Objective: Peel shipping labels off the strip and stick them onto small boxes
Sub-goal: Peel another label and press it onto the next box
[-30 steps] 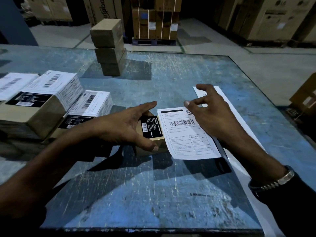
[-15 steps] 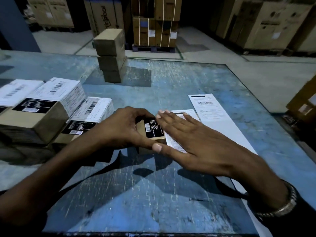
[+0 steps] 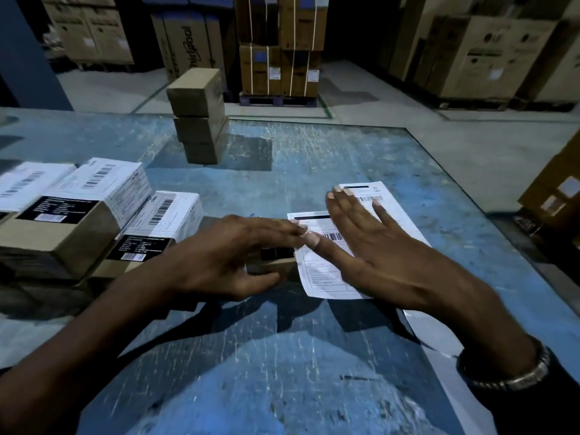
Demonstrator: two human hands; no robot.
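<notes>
A small brown box point(image 3: 272, 265) with a black sticker lies on the blue table, mostly hidden under my left hand point(image 3: 232, 255). That hand holds it, thumb along the front side and fingers stretched over the top. A white shipping label point(image 3: 323, 274) lies across the box's right part and hangs out to the right. My right hand point(image 3: 376, 255) is flat on the label with spread fingers, the thumb tip close to my left fingertips. The white label strip point(image 3: 395, 205) runs from behind my right hand toward the table's near right edge.
Labelled boxes point(image 3: 94, 208) are grouped at the left, one more point(image 3: 166, 221) right beside my left wrist. Three plain boxes point(image 3: 197, 120) are stacked at the table's far side. The table's right edge point(image 3: 464, 196) slants close by. Large cartons point(image 3: 489, 54) stand on the floor beyond.
My right hand has slid to the right across the label, uncovering its left part. My left fingers have stretched out over the box top.
</notes>
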